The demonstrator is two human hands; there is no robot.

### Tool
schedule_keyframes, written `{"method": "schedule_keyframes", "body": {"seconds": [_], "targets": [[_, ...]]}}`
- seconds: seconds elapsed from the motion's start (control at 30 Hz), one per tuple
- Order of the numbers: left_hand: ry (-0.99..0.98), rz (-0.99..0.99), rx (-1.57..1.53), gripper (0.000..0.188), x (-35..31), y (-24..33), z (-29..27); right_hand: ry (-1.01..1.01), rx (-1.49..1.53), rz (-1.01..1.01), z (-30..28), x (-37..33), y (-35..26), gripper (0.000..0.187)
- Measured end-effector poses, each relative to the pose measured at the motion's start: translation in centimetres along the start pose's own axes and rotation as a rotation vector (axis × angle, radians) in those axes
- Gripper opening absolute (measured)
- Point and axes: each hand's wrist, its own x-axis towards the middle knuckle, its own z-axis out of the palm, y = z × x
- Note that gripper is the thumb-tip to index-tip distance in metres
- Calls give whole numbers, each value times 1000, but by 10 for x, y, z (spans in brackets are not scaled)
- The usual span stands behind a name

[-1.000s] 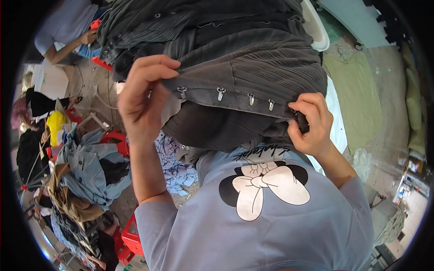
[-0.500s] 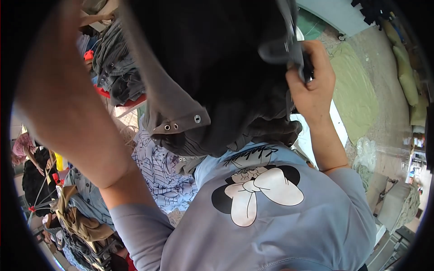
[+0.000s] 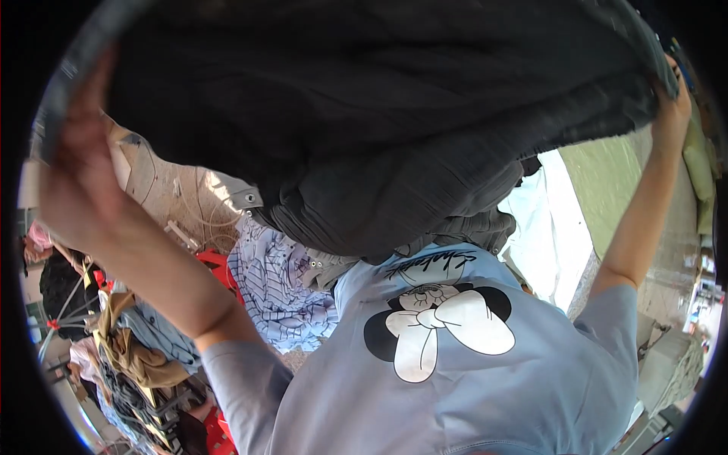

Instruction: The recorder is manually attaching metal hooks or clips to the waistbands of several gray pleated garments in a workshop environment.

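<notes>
Cluttered floor | right hand pinches dark garment | left hand: blurred, can't tell | loose hold may cause slip

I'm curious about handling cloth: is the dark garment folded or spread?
Spread, at least partly: the dark garment stretches between the left hand and right hand, wide apart; its lower part bunches.
</notes>
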Motion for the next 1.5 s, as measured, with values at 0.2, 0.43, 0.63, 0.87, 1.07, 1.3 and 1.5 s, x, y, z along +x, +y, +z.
{"method": "schedule_keyframes", "body": {"seconds": [0.2,0.43,0.63,0.87,1.07,1.3,1.5], "targets": [[134,-812,4,20,-194,-84,2,-869,-633,132,17,-69,63,47],[343,-864,-48,30,-245,-90,21,-1116,-809,436,36,-72,65,44],[364,-888,204,37,-236,-87,51,-811,-190,-50,128,-75,-49,15],[431,-919,252,58,-235,-79,66,-1169,210,-243,219,-139,-175,35],[481,-910,71,72,-236,-75,62,-1339,362,-318,249,-175,-198,30],[483,-888,70,83,-235,-72,66,-1289,490,-148,252,-192,-201,22],[481,-901,100,86,-236,-69,65,-1244,585,314,249,-174,-193,11]]}}
